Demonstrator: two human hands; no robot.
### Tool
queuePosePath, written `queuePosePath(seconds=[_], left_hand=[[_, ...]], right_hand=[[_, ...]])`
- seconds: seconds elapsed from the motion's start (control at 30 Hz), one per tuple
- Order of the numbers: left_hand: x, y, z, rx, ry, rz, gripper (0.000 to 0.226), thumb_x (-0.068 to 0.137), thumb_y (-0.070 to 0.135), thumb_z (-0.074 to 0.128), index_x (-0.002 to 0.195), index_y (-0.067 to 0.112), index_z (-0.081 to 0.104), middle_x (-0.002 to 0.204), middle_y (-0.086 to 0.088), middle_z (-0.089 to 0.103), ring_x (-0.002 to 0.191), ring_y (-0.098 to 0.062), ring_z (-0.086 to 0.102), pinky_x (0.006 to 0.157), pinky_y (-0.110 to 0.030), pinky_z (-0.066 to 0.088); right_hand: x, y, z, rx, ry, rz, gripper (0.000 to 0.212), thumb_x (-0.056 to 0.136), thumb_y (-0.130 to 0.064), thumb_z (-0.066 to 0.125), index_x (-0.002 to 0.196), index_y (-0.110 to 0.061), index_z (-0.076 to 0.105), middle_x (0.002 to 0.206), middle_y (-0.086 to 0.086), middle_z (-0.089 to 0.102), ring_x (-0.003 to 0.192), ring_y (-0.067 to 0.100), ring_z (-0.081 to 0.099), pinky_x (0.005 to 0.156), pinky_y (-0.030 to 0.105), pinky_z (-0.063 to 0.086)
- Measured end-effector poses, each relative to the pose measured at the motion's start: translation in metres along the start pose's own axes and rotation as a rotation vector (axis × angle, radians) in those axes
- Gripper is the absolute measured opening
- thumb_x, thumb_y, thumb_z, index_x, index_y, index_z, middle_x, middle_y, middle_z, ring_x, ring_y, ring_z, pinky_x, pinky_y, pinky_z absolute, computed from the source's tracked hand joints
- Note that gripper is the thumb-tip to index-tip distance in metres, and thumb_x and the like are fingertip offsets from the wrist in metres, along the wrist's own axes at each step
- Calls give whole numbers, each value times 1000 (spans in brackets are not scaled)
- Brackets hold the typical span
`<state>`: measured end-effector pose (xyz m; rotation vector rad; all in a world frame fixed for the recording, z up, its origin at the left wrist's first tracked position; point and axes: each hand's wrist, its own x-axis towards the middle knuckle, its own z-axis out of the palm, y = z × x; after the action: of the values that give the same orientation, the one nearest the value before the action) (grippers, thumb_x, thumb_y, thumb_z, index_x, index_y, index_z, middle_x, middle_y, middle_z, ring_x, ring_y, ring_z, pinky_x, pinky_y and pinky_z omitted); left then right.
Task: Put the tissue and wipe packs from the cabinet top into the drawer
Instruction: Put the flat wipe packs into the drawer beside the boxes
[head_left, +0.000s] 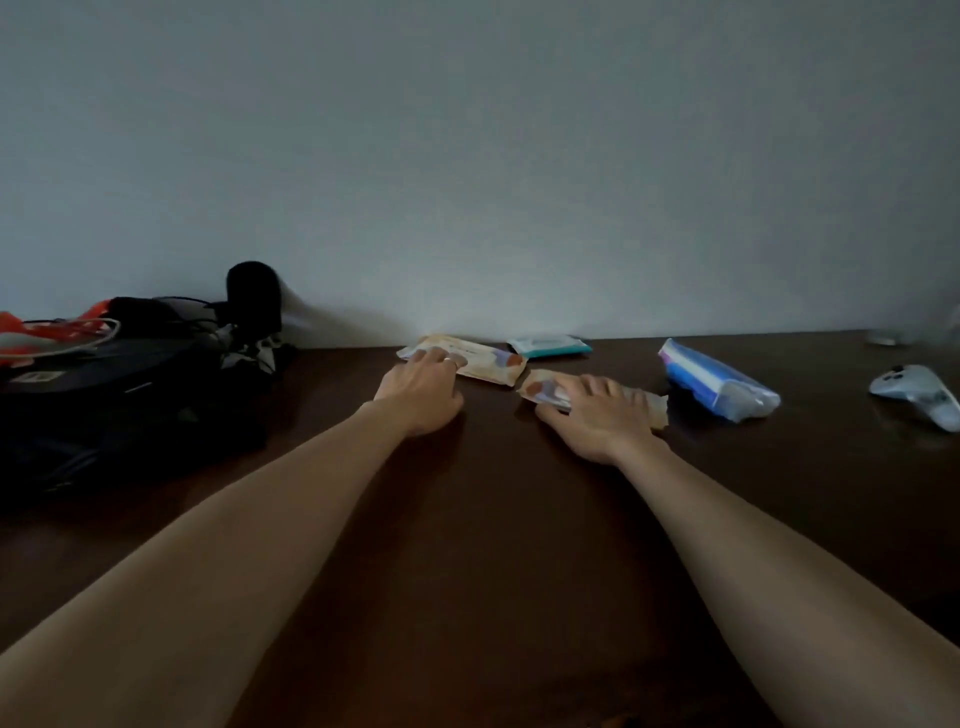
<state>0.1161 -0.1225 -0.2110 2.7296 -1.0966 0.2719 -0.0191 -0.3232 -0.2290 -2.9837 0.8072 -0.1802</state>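
Note:
On the dark wooden cabinet top (467, 519) lie several packs. My left hand (423, 387) rests on the near end of a beige wipe pack (483, 364), fingers curled over it. My right hand (597, 410) lies over a second beige pack (545, 387), fingers wrapped around its edges. A teal and white pack (550, 346) sits by the wall behind them. To the right lies a blue and white tissue pack (717, 384). The drawer is out of view.
A black bag (119, 395) with cables and an orange strap fills the left side, a black microphone (254, 296) behind it. A pale game controller (919, 397) lies at the far right edge. A grey wall backs the cabinet.

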Motion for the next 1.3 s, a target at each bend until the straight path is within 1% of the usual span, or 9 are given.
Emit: queuePosePath(seconds=[0.13, 0.27, 0.53, 0.73, 0.9, 0.97, 1.03, 1.13, 1.3], left_hand=[[46, 13, 26, -55, -64, -19, 57, 102, 32, 39, 157, 19, 33, 163, -5, 32, 148, -30, 28, 117, -49, 31], [59, 22, 31, 126, -47, 8, 49, 105, 39, 28, 141, 19, 55, 149, -13, 51, 135, -36, 41, 108, -48, 37], [36, 19, 12, 333, -71, 52, 52, 105, 48, 26, 135, 24, 61, 147, -13, 55, 129, -32, 50, 113, -44, 30], [2, -20, -6, 193, -25, -73, 54, 101, 50, 31, 128, 20, 66, 133, -15, 56, 117, -33, 56, 95, -42, 45], [-44, -24, -22, 163, 89, -11, 53, 99, 52, 38, 83, 15, 71, 111, -8, 66, 87, -24, 60, 72, -35, 45], [-52, -17, -31, 228, 155, 67, 59, 98, 61, 36, 91, 19, 77, 116, -5, 63, 94, -22, 62, 79, -37, 49], [-53, -9, -34, 191, 148, 82, 59, 95, 68, 39, 115, 25, 73, 132, -4, 59, 117, -23, 56, 90, -42, 50], [-47, 6, -25, -3, -115, -122, 91, 80, 87, 40, 151, 31, 40, 158, -7, 36, 140, -33, 38, 107, -53, 40], [-47, 24, -6, -24, -174, -227, 118, 61, 101, 35, 152, 25, 33, 153, -15, 43, 135, -38, 45, 110, -58, 34]], right_hand=[[23, 1, 6, 1, 10, 9, 77, 95, -76, 23, 159, -32, 28, 164, 6, 31, 149, 30, 26, 119, 61, 18], [30, 1, 9, 22, -2, 20, 80, 94, -76, 23, 161, -31, 24, 167, 6, 25, 153, 30, 18, 120, 63, 10], [18, 1, 4, 55, 11, 7, 75, 99, -72, 20, 161, -31, 24, 167, 5, 25, 153, 29, 19, 121, 61, 10], [17, -1, 8, 45, 65, 95, 72, 98, -70, 24, 156, -29, 34, 161, 9, 36, 148, 31, 29, 119, 61, 17], [12, -6, 1, -6, 67, 130, 72, 99, -69, 26, 156, -26, 34, 159, 11, 38, 145, 33, 33, 117, 62, 21], [6, -6, -1, -2, 81, 113, 71, 99, -69, 28, 155, -26, 37, 157, 10, 41, 144, 33, 35, 117, 62, 25], [-2, -5, -4, -48, 78, 74, 70, 96, -72, 31, 150, -28, 42, 153, 8, 46, 141, 32, 39, 113, 61, 31], [-16, -5, -7, -119, 84, 4, 70, 92, -78, 33, 144, -34, 45, 147, 4, 50, 137, 30, 43, 108, 61, 35], [-34, -2, -5, -106, 77, -73, 72, 88, -83, 27, 141, -39, 46, 145, 2, 52, 134, 30, 45, 103, 59, 37]])
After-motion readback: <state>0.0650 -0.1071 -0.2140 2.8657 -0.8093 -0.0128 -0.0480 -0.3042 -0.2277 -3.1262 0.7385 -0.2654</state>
